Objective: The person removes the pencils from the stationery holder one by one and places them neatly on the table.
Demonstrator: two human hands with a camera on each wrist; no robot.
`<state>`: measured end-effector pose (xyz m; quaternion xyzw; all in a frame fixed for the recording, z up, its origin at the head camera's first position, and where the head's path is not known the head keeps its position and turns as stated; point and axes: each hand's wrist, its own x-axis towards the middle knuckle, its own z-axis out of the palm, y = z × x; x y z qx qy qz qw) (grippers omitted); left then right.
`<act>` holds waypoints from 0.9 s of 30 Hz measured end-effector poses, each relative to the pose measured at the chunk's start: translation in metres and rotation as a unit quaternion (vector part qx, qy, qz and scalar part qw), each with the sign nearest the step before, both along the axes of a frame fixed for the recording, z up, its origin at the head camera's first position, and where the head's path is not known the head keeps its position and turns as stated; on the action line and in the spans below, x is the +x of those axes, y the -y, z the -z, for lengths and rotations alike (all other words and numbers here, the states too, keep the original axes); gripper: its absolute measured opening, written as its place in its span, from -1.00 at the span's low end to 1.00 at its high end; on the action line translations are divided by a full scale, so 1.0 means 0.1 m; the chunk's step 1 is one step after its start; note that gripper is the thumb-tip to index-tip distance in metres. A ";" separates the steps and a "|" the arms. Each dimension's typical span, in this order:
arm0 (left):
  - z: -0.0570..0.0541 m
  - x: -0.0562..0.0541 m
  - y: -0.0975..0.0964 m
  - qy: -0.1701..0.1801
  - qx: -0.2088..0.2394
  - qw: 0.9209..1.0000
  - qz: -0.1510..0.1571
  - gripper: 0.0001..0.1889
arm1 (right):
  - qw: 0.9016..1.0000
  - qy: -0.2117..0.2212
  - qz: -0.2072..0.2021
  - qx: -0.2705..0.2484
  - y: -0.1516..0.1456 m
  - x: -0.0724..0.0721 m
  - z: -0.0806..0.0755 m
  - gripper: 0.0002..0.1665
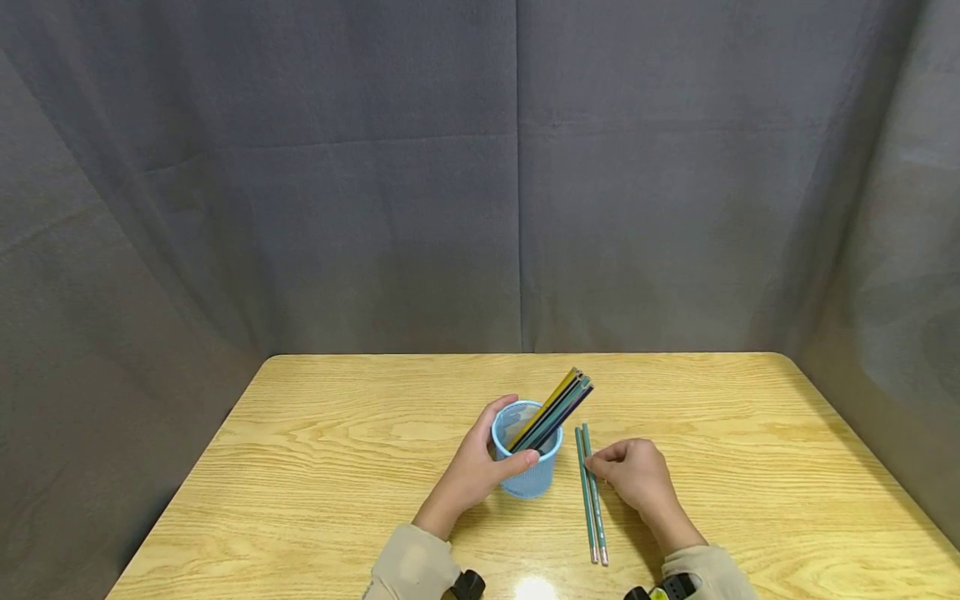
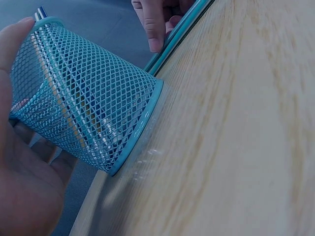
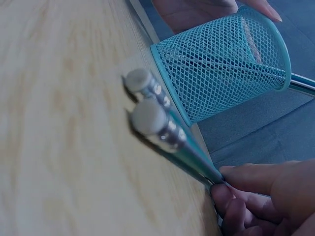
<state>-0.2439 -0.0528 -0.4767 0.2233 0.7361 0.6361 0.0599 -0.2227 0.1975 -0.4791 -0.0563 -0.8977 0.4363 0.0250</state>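
A light blue mesh pencil cup (image 1: 529, 481) stands on the table, with my left hand (image 1: 480, 462) holding it, thumb and fingers around its side near the rim. Several pencils (image 1: 553, 414), yellow, green and dark, lean in the cup toward the right. To the cup's right, two green pencils lie side by side, their white erasers toward me. The right hand (image 1: 640, 473) pinches the nearer-to-hand green pencil (image 1: 597, 512) along its shaft between thumb and fingers. The other green pencil (image 1: 585, 496) lies close against its left. In the right wrist view both erasers (image 3: 149, 116) show near the tabletop.
The wood-grain table (image 1: 300, 467) has rounded far corners. Grey cloth (image 1: 375, 208) hangs behind it and along both sides. A bright light reflection shows on the table near its front edge.
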 end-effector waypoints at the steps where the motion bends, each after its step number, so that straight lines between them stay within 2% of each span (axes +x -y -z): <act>1: 0.00 0.00 0.00 0.000 -0.001 1.000 0.000 -0.20 | 1.000 0.000 -0.001 0.002 0.00 0.00 0.00 -0.83; 27: 0.01 -0.01 0.00 -0.002 -0.006 1.000 -0.003 -0.21 | 0.999 -0.017 -0.001 0.042 0.00 -0.02 0.04 -0.86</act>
